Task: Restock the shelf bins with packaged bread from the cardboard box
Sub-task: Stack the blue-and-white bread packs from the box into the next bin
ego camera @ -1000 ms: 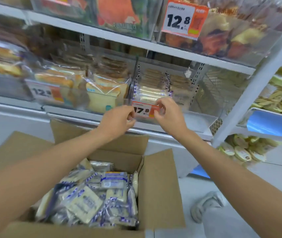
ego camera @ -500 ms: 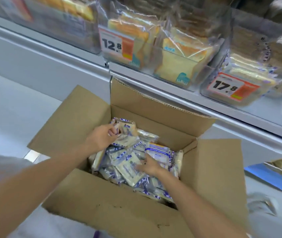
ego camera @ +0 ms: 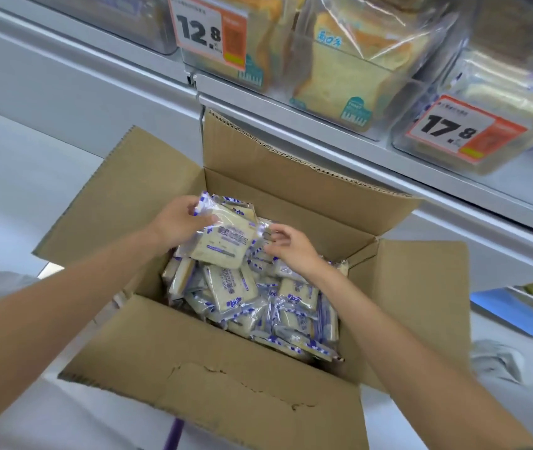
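Observation:
An open cardboard box (ego camera: 245, 394) stands below the shelf, filled with several clear, blue-printed bread packs (ego camera: 236, 289). My left hand (ego camera: 177, 222) grips a small stack of bread packs (ego camera: 224, 240) lifted above the pile at the box's far side. My right hand (ego camera: 289, 246) is beside that stack, its curled fingers touching a wrapper at the stack's right edge; whether it pinches the wrapper is not clear. The clear shelf bin (ego camera: 518, 102) tagged 17.8 holds the same kind of packs at the upper right.
A bin tagged 12.8 (ego camera: 258, 34) and a bin of sliced toast (ego camera: 356, 69) sit on the grey shelf ledge (ego camera: 323, 131) just above the box's back flap. The box's right flap (ego camera: 420, 303) lies spread out. A shoe (ego camera: 495, 362) is on the floor at the right.
One second ago both hands were at the 17.8 bin. They dropped into the box, and my left hand has since lifted packs from the pile while my right hand moved up beside them.

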A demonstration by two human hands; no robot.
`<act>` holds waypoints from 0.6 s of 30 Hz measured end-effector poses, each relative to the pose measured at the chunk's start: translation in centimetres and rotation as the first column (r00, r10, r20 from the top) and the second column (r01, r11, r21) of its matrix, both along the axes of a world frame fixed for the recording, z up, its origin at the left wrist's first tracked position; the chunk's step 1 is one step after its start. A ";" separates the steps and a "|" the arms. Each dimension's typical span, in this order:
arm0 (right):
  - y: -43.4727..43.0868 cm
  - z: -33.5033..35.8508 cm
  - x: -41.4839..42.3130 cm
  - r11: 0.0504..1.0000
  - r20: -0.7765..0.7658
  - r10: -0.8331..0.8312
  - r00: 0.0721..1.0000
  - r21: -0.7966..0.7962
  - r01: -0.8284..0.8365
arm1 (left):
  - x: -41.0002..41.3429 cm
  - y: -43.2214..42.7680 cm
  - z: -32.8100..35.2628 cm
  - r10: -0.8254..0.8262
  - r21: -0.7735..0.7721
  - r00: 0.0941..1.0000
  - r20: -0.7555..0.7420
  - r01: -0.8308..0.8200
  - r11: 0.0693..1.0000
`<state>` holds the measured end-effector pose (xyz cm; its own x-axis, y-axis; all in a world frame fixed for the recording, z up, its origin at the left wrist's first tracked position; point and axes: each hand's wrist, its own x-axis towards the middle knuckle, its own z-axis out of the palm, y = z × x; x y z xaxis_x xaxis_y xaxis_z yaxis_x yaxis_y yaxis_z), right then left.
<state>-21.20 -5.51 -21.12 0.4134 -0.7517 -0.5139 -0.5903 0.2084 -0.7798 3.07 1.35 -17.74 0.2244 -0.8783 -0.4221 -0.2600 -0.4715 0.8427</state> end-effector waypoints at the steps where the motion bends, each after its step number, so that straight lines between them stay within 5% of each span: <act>1: 0.5 -1.1 0.1 0.998 -0.054 -0.026 0.998 0.051 0.029 | 0.6 0.1 0.2 0.050 -0.005 0.999 -0.002 -0.050 0.999; 6: 5.1 -6.7 2.4 0.962 -0.160 0.065 0.985 0.272 -0.019 | 1.5 1.1 -0.1 0.113 0.029 0.993 -0.039 -0.112 0.993; 12: 3.9 -7.2 1.4 0.970 -0.187 0.145 0.972 0.219 -0.103 | 1.0 1.4 1.0 0.151 0.052 0.988 -0.029 -0.150 0.987; 18: -0.8 3.4 -6.0 0.967 -0.090 0.256 0.963 0.020 -0.255 | -1.5 0.7 3.2 0.078 -0.032 0.995 0.058 -0.076 0.997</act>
<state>-27.16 -6.28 -17.76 0.5423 -0.6232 -0.5635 -0.6931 0.0474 -0.7193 1.60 2.07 -14.53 0.3154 -0.8695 -0.3802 -0.2735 -0.4669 0.8409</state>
